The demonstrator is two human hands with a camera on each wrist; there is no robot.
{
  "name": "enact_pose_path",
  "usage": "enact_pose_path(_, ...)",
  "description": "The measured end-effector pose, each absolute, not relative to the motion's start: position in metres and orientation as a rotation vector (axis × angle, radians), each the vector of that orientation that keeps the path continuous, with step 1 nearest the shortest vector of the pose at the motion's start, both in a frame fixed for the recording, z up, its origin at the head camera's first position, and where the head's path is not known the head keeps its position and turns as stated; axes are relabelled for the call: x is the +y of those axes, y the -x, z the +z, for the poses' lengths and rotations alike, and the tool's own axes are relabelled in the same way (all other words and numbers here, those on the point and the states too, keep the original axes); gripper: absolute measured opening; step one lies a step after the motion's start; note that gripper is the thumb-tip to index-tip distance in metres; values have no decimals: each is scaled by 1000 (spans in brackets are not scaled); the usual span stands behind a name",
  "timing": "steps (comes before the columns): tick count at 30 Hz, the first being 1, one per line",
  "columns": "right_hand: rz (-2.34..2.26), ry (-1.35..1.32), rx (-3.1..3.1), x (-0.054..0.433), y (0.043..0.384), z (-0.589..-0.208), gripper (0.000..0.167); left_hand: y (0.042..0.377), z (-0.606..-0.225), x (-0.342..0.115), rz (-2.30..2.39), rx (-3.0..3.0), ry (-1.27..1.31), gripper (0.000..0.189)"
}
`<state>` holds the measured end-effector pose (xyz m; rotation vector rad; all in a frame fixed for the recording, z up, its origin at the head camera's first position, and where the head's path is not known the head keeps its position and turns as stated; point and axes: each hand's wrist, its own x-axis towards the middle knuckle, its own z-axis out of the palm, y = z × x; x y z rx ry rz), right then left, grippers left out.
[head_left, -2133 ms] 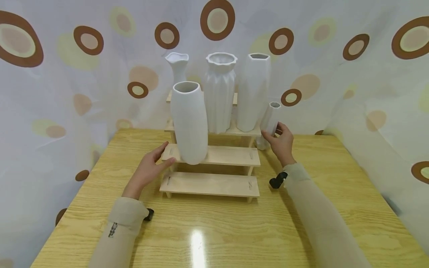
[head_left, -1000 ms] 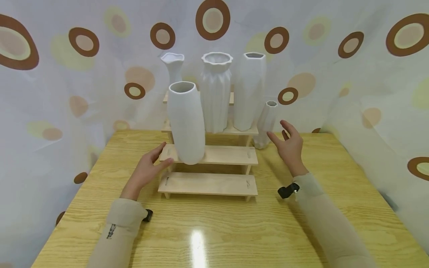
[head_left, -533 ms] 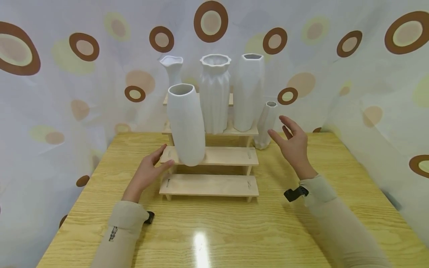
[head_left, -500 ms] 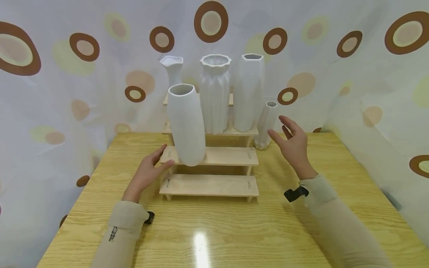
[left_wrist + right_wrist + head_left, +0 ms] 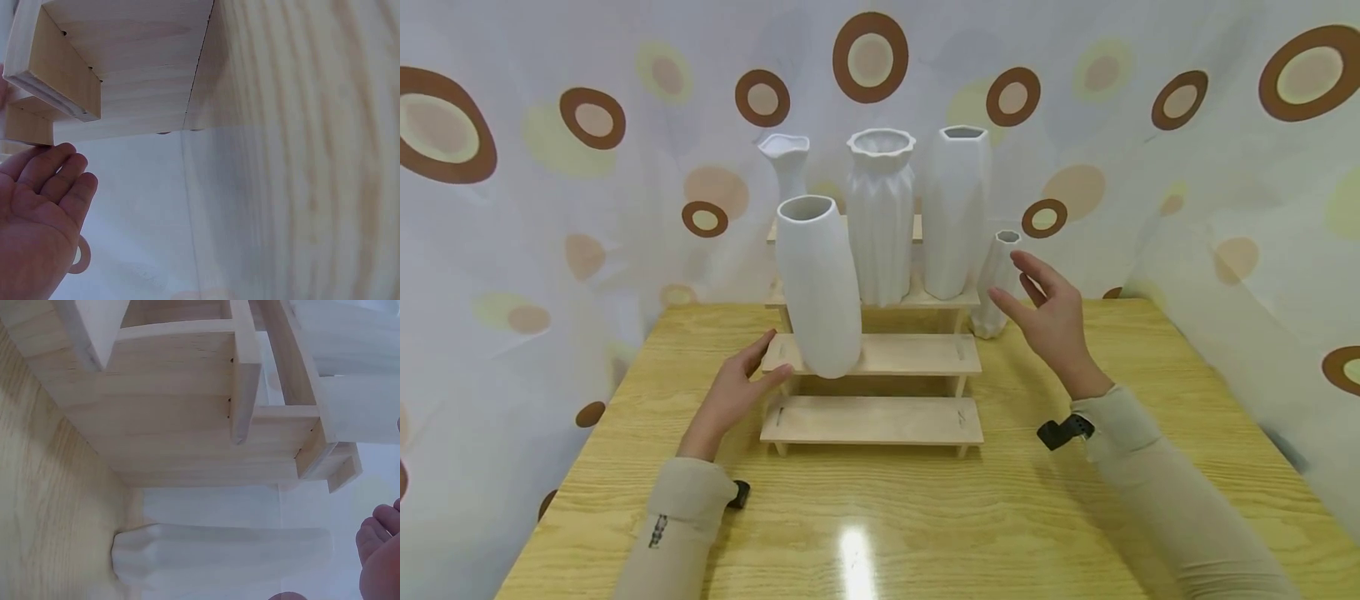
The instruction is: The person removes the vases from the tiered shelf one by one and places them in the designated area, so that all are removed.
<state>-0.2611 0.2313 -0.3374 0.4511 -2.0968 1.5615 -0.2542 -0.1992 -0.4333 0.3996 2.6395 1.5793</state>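
Shelf (image 5: 872,419): pale, bare wood, flat boards in steps, standing on a glossy, grained wooden table (image 5: 617,475).
Front vase (image 5: 818,283): smooth white barrel shape, at the left of the second step up, its base at the front edge.
Fluted vase (image 5: 882,233): white, pleated, with a scalloped rim, on the third step.
Faceted vase (image 5: 957,217): white, angular-mouthed, just right of the fluted one.
Flared vase (image 5: 788,162): white, wavy lip, partly hidden behind the front vase.
Small vase (image 5: 996,271): narrow, ridged, white, upright on the table beside the shelf's right end.
Left hand (image 5: 730,392): thumb and forefinger wide apart at the second step's left end, other fingers side by side.
Right hand (image 5: 1056,321): thumb and forefinger spread, near the small vase; contact cannot be told.
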Motion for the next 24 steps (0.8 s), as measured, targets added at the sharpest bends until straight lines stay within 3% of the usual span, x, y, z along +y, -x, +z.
enact_pose_path(6, 1601, -484, -2091, 228, 271, -336, 59, 253, -431, -198, 1579, 2614, -385, 77)
enact_pose_path(14, 1615, -529, -2109, 226, 291, -339, 63, 234, -401, -189, 1571, 2595, -382, 73)
enact_pose_path(24, 1699, -516, -2065, 211, 298, -324, 63, 232, -398, -188, 1570, 2602, -379, 73)
